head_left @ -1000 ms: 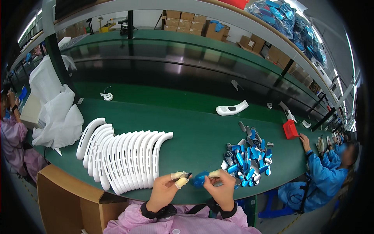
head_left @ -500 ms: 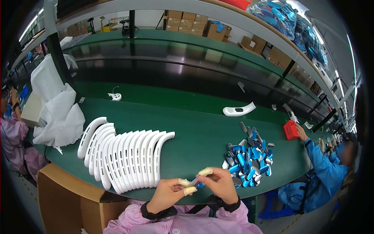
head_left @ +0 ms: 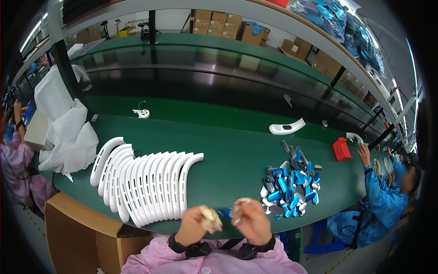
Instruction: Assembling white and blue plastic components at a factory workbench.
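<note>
My left hand (head_left: 194, 227) and my right hand (head_left: 256, 223) are apart over the table's near edge, with pale covers on some fingertips. Motion blurs the left fingers, which are drawn together; what they hold, if anything, cannot be made out. Between the right thumb and fingers is a small greyish oval piece (head_left: 236, 214), also blurred. Some small blue bits (head_left: 224, 213) show between the hands. Right of them lies a pile of small oval pieces (head_left: 292, 185), blue, silver and dark grey. Curved white slotted parts (head_left: 155, 182) stand in a close row to the left.
A cardboard box (head_left: 73, 228) is at the lower left, below white foam wrapping (head_left: 73, 128). Beyond the pile lies a curved white part (head_left: 286, 128) on the green conveyor. A co-worker in blue (head_left: 385, 196) reaches near a red bin (head_left: 341, 150) at right.
My hands have moved apart from the piece they held together. White parts on the conveyor have shifted right. The co-worker's hand has left the red bin for a white part.
</note>
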Tool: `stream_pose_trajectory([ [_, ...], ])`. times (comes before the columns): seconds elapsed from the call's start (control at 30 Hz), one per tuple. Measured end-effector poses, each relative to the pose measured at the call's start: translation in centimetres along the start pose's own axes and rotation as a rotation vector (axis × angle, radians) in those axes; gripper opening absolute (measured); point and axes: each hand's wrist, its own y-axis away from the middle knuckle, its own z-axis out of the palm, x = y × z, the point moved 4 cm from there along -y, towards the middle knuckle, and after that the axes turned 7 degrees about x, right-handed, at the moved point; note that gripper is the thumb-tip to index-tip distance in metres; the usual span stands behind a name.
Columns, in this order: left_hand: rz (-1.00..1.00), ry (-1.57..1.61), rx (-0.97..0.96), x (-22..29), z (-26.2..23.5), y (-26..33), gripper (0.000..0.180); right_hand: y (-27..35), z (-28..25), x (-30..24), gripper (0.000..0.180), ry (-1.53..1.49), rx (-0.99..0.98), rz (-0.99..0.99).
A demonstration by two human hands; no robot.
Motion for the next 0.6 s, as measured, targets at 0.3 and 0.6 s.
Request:
stream_pose_trajectory([
  [0.3, 0.41, -1.341, -0.328, -0.9, 1.8, -0.6, 0.034, 2.8, 2.2, -4.4, 0.036, 0.787, 0.21, -0.549],
  [0.6, 0.367, -1.929, 0.258, 3.2, 0.3, -1.1, 0.072, 2.4, 1.6, -4.5, 0.038, 0.643, 0.173, -0.392],
])
